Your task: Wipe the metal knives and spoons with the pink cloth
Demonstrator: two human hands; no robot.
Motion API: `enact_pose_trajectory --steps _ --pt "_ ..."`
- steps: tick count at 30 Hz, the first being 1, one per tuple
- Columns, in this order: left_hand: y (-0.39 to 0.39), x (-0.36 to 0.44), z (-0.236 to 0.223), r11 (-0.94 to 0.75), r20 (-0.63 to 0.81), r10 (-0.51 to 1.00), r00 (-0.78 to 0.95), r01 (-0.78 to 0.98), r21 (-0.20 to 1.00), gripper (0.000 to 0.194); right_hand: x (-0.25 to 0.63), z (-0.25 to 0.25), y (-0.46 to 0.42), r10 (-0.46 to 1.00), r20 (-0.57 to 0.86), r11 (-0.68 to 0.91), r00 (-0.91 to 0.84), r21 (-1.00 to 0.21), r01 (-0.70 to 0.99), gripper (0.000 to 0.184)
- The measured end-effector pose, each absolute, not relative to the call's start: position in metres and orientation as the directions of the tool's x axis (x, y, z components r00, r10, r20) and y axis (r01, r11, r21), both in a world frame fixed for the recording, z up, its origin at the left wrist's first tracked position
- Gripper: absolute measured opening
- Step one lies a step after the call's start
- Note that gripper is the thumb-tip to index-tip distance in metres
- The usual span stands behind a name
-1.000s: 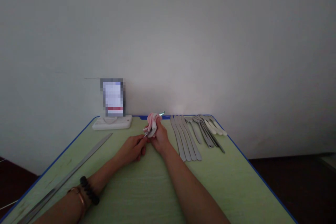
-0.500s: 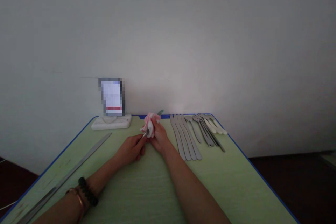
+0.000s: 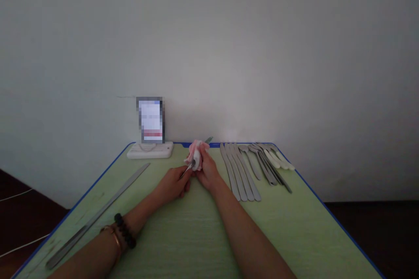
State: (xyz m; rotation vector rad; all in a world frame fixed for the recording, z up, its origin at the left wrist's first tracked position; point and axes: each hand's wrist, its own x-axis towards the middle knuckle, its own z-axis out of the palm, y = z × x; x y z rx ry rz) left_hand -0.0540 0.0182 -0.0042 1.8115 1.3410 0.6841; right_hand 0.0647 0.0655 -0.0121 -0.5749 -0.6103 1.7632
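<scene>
My left hand (image 3: 175, 183) is closed round the handle of a metal table knife (image 3: 208, 140), whose blade tip pokes out past a pink and white cloth (image 3: 197, 150). The cloth is wrapped about the blade, hiding its middle. My right hand (image 3: 207, 170) grips the cloth from the right, with the knife inside it. Both hands are close together over the far middle of the table. To their right, several table knives (image 3: 242, 174) lie side by side. Another long knife (image 3: 101, 211) lies slantwise at the left.
A green table (image 3: 193, 235) with a blue edge stands against a pale wall. Right of the row of knives are a spoon (image 3: 250, 161), a bunch of metal cutlery (image 3: 268, 168) and several pieces with cream handles (image 3: 278, 159). A phone (image 3: 151, 120) stands on a white base (image 3: 150, 151) at the back left.
The view has shifted, so everything sits further right. The cloth looks rumpled differently round the blade and a little less of the tip's shine shows. Both hands keep their hold.
</scene>
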Motion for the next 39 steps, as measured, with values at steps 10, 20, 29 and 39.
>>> enact_pose_trajectory --steps 10,20,29,39 --pt "0.0166 -0.0523 0.0011 -0.177 -0.002 0.953 0.304 0.562 0.808 0.039 0.0631 -0.0105 0.0672 0.969 -0.144 -0.247 -0.202 -0.628 -0.738 0.044" --pt "0.0167 -0.0536 -0.0007 -0.193 0.005 0.949 0.314 0.569 0.799 0.040 0.0640 -0.0067 0.0665 0.962 -0.137 -0.270 -0.236 -0.611 -0.744 0.045" --pt "0.0159 -0.0538 0.0011 -0.184 0.004 0.953 0.303 0.567 0.803 0.039 0.0631 -0.0025 0.0650 0.962 -0.147 -0.272 -0.231 -0.611 -0.743 0.041" --pt "0.0156 -0.0542 0.0001 -0.178 0.007 0.953 0.302 0.545 0.819 0.040 0.0632 -0.0073 0.0653 0.957 -0.137 -0.284 -0.256 -0.624 -0.728 0.043"
